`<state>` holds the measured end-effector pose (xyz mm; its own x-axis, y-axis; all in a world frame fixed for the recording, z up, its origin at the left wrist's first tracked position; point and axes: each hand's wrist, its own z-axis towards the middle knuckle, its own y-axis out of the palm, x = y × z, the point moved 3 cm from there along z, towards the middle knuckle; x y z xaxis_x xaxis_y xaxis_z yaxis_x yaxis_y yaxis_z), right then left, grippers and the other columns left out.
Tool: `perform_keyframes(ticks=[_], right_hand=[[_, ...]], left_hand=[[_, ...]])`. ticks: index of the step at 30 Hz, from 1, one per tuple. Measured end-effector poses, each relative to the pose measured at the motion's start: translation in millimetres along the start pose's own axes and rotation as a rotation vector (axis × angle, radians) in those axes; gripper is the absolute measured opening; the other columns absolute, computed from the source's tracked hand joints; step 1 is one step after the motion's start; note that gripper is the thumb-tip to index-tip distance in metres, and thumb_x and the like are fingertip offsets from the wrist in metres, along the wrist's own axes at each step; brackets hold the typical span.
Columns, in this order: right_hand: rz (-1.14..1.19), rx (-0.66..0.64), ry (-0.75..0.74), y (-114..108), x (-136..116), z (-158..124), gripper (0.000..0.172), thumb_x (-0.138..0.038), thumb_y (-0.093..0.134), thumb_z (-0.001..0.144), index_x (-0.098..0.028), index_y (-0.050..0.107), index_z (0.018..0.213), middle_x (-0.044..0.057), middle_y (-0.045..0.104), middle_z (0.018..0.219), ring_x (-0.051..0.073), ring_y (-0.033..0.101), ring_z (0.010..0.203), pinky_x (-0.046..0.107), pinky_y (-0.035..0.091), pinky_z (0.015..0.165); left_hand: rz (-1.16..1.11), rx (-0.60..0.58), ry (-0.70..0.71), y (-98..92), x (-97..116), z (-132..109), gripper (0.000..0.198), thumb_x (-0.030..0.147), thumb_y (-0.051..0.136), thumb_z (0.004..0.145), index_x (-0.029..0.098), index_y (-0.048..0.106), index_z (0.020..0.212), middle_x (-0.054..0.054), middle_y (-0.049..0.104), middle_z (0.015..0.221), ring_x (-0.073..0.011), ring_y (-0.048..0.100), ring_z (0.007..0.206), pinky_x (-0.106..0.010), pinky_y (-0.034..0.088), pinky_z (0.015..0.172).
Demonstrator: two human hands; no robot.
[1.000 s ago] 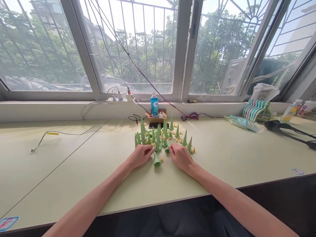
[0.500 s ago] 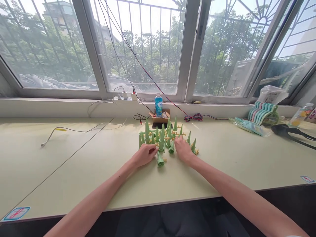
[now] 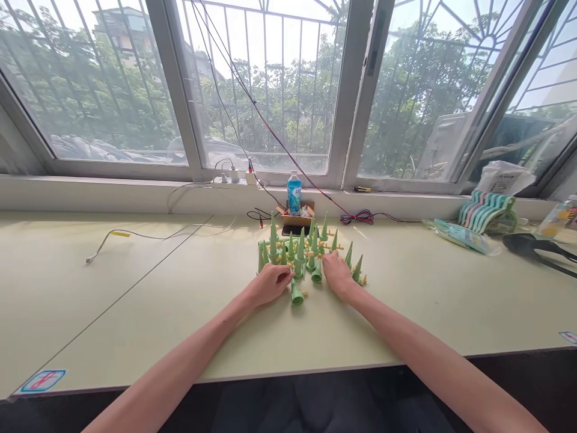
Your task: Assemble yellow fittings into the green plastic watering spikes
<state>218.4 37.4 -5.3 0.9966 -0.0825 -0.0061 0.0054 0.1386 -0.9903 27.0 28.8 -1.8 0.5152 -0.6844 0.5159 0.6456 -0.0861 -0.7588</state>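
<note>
Several green plastic cones (image 3: pixel 300 255) with small yellow side pieces stand or lie in a cluster on the table. My left hand (image 3: pixel 270 284) is at the near left of the cluster, thumb and fingers pinched together; what they hold, if anything, is hidden. On the right, my right hand (image 3: pixel 336 275) has its fingers curled down among the cones, and its fingertips cannot be seen clearly. Between the hands lies a green cone (image 3: pixel 297 296), its open round base facing me. Another tipped cone (image 3: pixel 317 275) lies just left of my right hand.
Behind the cluster sit a dark phone (image 3: pixel 293 230), a small cardboard box (image 3: pixel 306 218) and a blue bottle (image 3: pixel 294 193). Coiled red and black wire (image 3: pixel 357 216) lies farther right, near green hangers (image 3: pixel 487 211). A white cable (image 3: pixel 135 233) stretches over the left side of the pale table (image 3: pixel 148 325).
The camera view has shifted slightly, so everything sits a little farther right. Both hands keep nearly the same places and finger shapes at the cones.
</note>
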Motion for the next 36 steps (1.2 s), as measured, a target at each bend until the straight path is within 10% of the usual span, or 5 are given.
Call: perform_keyframes(ticks=[23, 31, 36], right_hand=[[0.099, 0.101, -0.158, -7, 4, -31, 0.031, 0.009, 0.04, 0.084, -0.01, 0.059, 0.098, 0.012, 0.057, 0.098, 0.015, 0.063, 0.065, 0.023, 0.042, 0.054], [0.592, 0.474, -0.69, -12, -9, -51, 0.018, -0.018, 0.043, 0.097, -0.017, 0.056, 0.084, 0.004, 0.051, 0.08, 0.013, 0.049, 0.064, 0.024, 0.044, 0.062], [0.919, 0.474, -0.683, -5, -14, -57, 0.015, -0.023, 0.046, 0.097, -0.019, 0.058, 0.088, 0.001, 0.052, 0.078, 0.01, 0.044, 0.056, 0.023, 0.041, 0.056]], left_hand=[[0.042, 0.044, 0.066, 2.3, 3, -1, 0.037, 0.026, 0.044, 0.092, 0.018, 0.031, 0.058, 0.007, 0.023, 0.054, -0.0103, 0.018, 0.053, -0.023, 0.022, 0.051], [0.063, 0.095, 0.096, -1.8, 16, -4, 0.03, 0.025, 0.047, 0.092, 0.017, 0.049, 0.064, 0.006, 0.034, 0.053, -0.0087, 0.026, 0.051, -0.022, 0.028, 0.052], [0.045, 0.077, 0.108, -0.8, 19, -6, 0.014, 0.025, 0.053, 0.091, 0.017, 0.065, 0.089, 0.004, 0.055, 0.062, -0.008, 0.039, 0.05, -0.021, 0.036, 0.054]])
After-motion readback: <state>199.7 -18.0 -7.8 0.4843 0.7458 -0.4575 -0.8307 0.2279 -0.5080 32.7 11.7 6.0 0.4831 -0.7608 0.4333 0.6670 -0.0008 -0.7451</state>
